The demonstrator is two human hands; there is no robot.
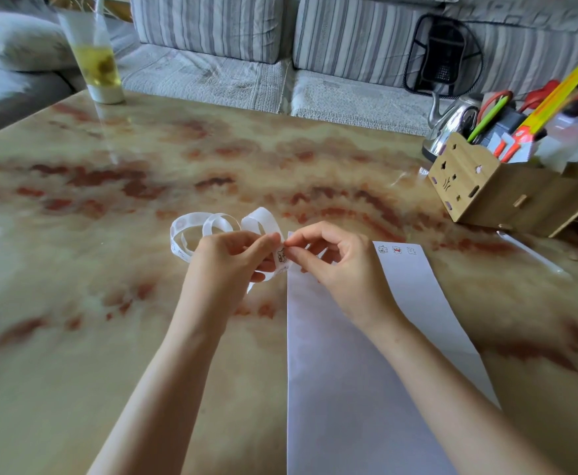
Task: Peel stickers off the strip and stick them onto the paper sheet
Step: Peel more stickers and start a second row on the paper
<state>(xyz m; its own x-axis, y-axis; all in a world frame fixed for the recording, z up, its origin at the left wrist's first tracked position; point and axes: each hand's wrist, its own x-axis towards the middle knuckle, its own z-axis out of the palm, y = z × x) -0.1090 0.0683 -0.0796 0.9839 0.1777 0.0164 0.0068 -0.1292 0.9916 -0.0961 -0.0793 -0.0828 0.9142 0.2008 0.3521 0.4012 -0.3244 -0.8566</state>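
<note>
A curled white sticker strip [212, 226] loops over the marble table, its near end held up in my left hand [232, 262]. A small cartoon sticker [280, 257] shows on that end. My right hand [332, 265] pinches at the sticker's edge with thumb and forefinger, just above the paper's far left corner. The white paper sheet [349, 389] lies lengthwise under my right forearm. Three small stickers [396, 249] sit in a row along its far right edge.
A wooden organiser box [493, 190] with pens, scissors and a ruler stands at the right, a metal kettle [452, 128] behind it. A tall glass of yellow drink [97, 60] stands at the far left. A striped sofa runs behind the table.
</note>
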